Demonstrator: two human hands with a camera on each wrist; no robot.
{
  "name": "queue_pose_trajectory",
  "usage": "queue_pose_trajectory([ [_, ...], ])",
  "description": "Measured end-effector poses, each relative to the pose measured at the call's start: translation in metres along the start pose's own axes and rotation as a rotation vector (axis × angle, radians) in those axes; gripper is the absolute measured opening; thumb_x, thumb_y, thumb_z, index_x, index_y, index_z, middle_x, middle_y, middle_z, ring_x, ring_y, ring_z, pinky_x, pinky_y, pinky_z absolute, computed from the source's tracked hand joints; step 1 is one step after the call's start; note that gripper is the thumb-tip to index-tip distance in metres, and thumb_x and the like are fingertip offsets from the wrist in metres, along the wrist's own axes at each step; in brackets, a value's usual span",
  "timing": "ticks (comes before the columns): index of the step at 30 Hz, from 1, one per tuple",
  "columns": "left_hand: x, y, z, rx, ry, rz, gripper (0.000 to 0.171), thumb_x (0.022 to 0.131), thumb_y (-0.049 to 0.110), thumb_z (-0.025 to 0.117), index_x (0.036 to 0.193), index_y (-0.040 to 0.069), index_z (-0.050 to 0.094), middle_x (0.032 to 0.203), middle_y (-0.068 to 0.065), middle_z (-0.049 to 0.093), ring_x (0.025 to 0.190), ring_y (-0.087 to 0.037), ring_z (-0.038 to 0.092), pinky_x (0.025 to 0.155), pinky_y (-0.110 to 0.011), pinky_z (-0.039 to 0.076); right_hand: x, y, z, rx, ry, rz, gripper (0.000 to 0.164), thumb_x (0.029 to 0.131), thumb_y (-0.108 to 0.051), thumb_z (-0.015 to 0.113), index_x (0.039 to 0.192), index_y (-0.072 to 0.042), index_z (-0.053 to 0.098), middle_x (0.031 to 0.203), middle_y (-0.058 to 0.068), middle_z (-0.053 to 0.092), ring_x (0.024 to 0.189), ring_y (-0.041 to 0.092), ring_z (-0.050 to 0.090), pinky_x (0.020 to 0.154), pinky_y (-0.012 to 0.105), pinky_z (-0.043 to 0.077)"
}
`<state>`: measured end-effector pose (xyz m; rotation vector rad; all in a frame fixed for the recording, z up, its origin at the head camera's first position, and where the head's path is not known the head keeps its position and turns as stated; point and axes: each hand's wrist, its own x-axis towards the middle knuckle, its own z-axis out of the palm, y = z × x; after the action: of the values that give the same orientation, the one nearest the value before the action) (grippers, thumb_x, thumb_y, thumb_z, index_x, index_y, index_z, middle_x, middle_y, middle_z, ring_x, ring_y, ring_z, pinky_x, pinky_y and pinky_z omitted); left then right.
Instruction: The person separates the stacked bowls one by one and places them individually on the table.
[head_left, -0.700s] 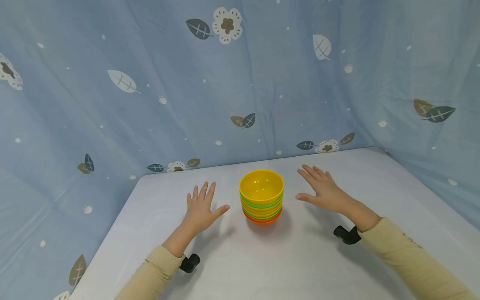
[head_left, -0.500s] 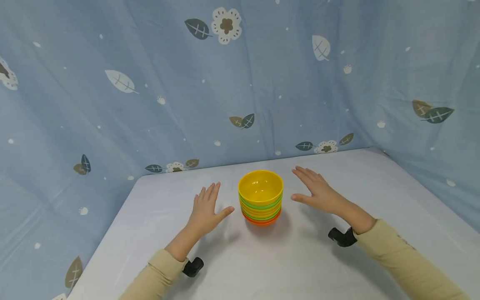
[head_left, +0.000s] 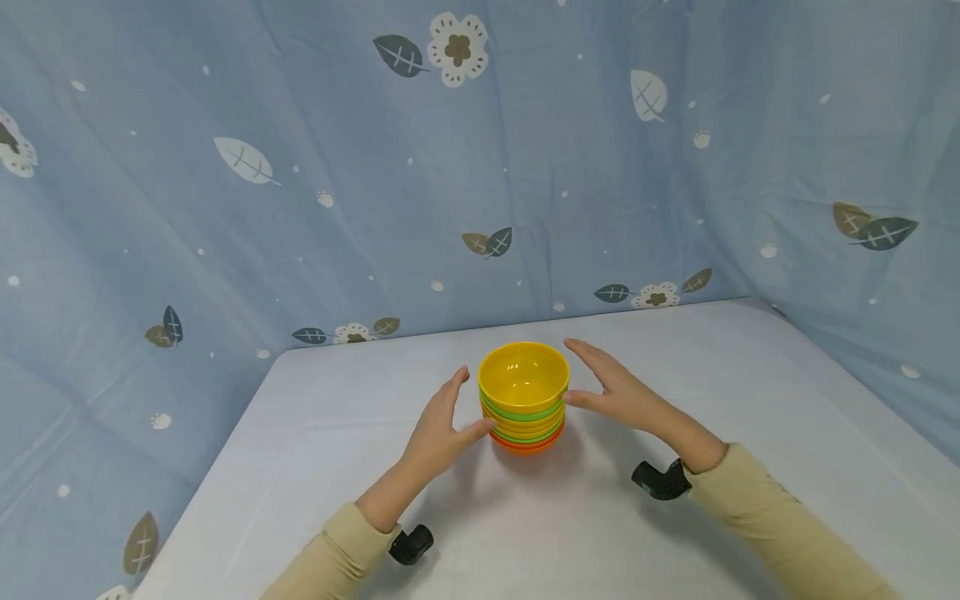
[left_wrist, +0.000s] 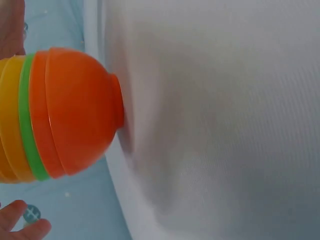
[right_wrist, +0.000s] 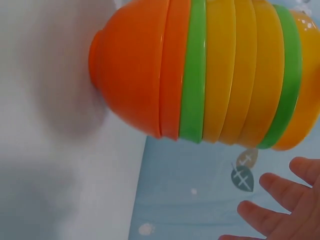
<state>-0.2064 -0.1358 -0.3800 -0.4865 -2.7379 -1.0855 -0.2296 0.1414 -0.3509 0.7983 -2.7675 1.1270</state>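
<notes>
A stack of several nested bowls point(head_left: 523, 392) stands upright on the white table: yellow on top, then green and yellow ones, with orange at the bottom. To its left, my left hand point(head_left: 437, 433) has its fingers extended and its thumb tip overlapping the stack's edge. On the other side my right hand point(head_left: 621, 393) is held with fingers extended, its thumb tip close to the top bowls. In the right wrist view the fingers point(right_wrist: 282, 192) are apart from the bowls; whether either thumb touches them I cannot tell. The orange bottom bowl point(left_wrist: 80, 112) rests on the cloth in the left wrist view.
A white cloth covers the table point(head_left: 600, 533). Behind it and at the sides hangs a blue curtain point(head_left: 360, 167) with leaves and flowers. Black wrist devices point(head_left: 662, 481) sit under both wrists.
Both hands have moved inward toward the bowl stack, the left one going right and the right one going left. The stack has stayed in place.
</notes>
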Motion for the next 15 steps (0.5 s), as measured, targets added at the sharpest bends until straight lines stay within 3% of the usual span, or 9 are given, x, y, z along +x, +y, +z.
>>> queue_pose_trajectory([
  [15, 0.000, 0.001, 0.013, -0.212, -0.064, -0.036, 0.091, 0.079, 0.052, 0.063, 0.146, 0.010, 0.020, 0.144, -0.010, 0.035, 0.125, -0.034, 0.040, 0.097, -0.055, 0.037, 0.005, -0.004, 0.014, 0.148, 0.005, -0.026, 0.077, 0.086, -0.033, 0.062, 0.144, -0.004, 0.022, 0.148, 0.019, 0.024, 0.133, 0.041, 0.023, 0.101, 0.063, 0.024],
])
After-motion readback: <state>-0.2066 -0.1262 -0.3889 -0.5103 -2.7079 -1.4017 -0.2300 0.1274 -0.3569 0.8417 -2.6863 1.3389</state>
